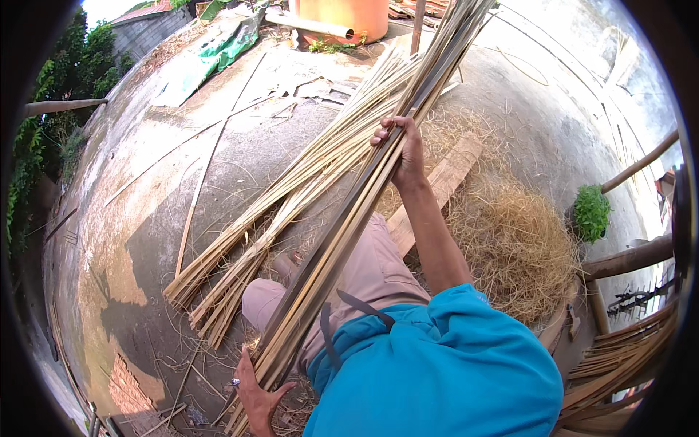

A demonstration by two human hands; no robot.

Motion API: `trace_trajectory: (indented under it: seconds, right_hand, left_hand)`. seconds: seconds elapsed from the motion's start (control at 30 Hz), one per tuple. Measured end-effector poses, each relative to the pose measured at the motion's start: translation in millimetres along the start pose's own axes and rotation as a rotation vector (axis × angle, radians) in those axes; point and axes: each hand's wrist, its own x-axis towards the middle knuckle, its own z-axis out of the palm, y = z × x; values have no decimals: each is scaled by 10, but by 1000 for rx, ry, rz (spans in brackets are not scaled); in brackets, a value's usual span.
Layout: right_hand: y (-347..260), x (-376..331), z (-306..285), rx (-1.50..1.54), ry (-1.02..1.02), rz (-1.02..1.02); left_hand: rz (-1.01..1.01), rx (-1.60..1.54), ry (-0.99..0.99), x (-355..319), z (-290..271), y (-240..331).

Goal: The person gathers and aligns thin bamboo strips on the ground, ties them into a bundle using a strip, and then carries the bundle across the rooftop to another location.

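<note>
Ideally both hands stay closed round the bundle of bamboo strips (pixel 342 226), left hand (pixel 256 393) squaring the butts, right hand (pixel 404 149) steadying it

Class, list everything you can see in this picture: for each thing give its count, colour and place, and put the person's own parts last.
Held bundle of bamboo strips: one, tan and dark, running from bottom centre to top.
Loose bamboo strips: one spread pile, pale yellow, on the concrete ground left of the held bundle.
Shavings heap: one, straw-coloured, right of the arm.
Wooden plank: one, light brown, under the shavings' edge.
Orange tub: one, top centre.
Green tarpaulin: one, top left.
Potted plant: one, green, right.
Stacked bamboo strips: one pile, brown, lower right.
Left hand: grips the bundle's lower end.
Right hand: grips the bundle higher up.
</note>
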Motion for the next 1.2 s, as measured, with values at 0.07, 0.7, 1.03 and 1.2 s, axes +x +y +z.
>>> trace_trajectory:
  seconds: [0.07,0.7,1.03,1.2]
  right_hand:
    - [97,52,-449,9,93,60]
    - [-1134,1937,-1639,-597,609,70]
    - [-63,807,-3198,-1184,586,421]
    - [465,-131,-2804,-845,552,194]
  left_hand:
    - [-75,18,-65,-12,-122,64]
    - [-160,-469,-1025,1856,402,1291]
    - [-519,-640,-1192,2363,1334,1223]
    - [-840,-942,-1200,2398,1439,995]
